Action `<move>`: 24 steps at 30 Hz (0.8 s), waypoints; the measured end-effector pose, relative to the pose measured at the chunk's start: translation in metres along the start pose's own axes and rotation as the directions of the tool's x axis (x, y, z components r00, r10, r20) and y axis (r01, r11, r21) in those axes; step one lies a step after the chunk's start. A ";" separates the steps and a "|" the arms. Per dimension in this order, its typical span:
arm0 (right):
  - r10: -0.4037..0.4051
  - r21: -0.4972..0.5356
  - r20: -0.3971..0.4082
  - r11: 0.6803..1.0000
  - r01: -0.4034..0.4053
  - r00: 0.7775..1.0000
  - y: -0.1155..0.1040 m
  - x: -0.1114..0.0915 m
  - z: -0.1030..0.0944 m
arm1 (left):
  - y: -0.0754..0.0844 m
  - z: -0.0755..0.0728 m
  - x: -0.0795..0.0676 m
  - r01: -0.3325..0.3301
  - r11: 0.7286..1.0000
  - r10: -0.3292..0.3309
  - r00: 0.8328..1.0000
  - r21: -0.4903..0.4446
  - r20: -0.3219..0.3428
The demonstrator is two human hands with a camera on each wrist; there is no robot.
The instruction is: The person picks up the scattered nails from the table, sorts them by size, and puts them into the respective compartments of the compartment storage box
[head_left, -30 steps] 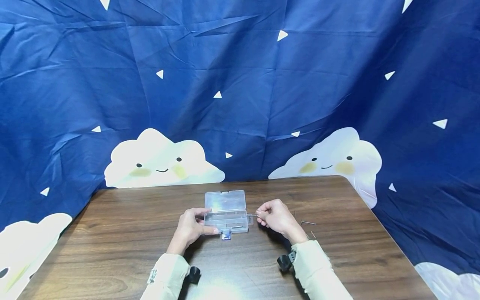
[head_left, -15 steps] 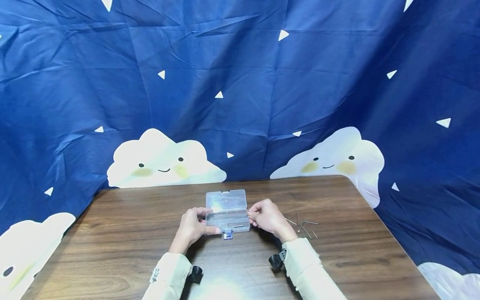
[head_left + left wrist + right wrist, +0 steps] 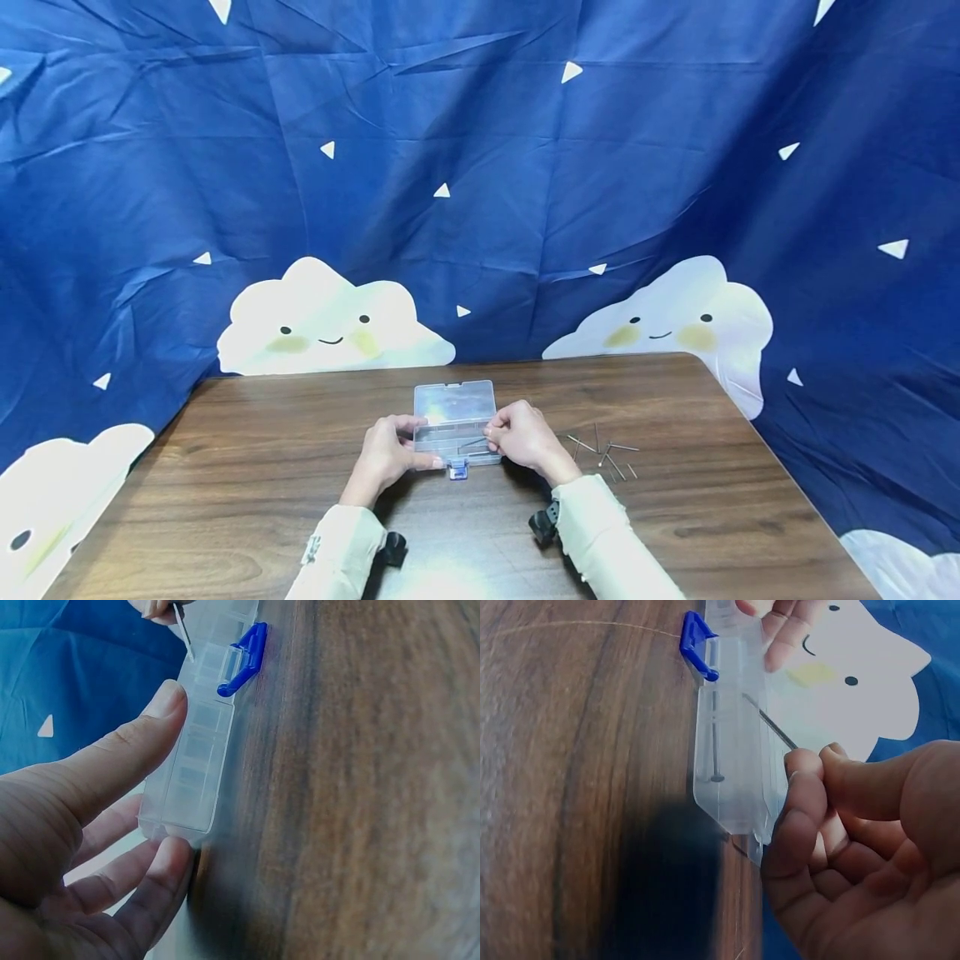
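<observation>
A clear plastic box (image 3: 201, 769) stands on the table with its hinged lid (image 3: 454, 403) tipped back and its blue latch (image 3: 458, 471) hanging at the front. My left hand (image 3: 386, 454) grips the box's left end, thumb along the front edge and fingers at the end and behind. Between thumb and forefinger my right hand (image 3: 525, 435) pinches a thin metal nail (image 3: 771, 726), its tip pointing left over the open compartments. Another nail (image 3: 716, 742), with a flat head, lies in the front compartment, seen through the clear wall in the right wrist view.
Several loose nails (image 3: 624, 448) lie scattered on the wooden table (image 3: 720, 500) to the right of my right hand. A blue cloth (image 3: 480, 208) with clouds hangs behind the table's far edge. Each wrist wears a small black camera (image 3: 543, 525).
My right hand has moved left with the nail, from beside the box to over its right end, uncovering more of the loose nails. The left hand keeps its hold on the box.
</observation>
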State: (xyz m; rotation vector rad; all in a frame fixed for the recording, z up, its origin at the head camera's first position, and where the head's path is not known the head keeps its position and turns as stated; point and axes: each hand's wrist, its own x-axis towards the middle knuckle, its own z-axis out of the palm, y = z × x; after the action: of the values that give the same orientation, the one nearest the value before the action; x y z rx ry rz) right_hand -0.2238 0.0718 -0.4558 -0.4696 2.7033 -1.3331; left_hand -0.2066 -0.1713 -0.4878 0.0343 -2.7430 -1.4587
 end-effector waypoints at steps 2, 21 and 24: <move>-0.029 -0.046 -0.006 0.999 0.028 1.000 -0.001 0.001 0.002 | 0.000 0.000 -0.001 0.004 1.000 -0.004 1.000 -0.006 0.001; -0.024 -0.040 0.007 0.999 0.024 1.000 -0.002 0.002 0.002 | 0.001 0.001 0.001 0.023 1.000 -0.023 1.000 -0.006 0.009; -0.020 -0.032 0.006 0.999 0.020 1.000 -0.001 0.001 0.000 | 0.001 0.001 0.000 0.026 1.000 -0.026 1.000 -0.003 0.009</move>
State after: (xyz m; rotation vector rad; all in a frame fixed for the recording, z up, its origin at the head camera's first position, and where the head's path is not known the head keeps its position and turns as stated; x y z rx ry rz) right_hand -0.2241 0.0710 -0.4548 -0.5040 2.7261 -1.2927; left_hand -0.2068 -0.1703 -0.4873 0.0636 -2.7573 -1.4728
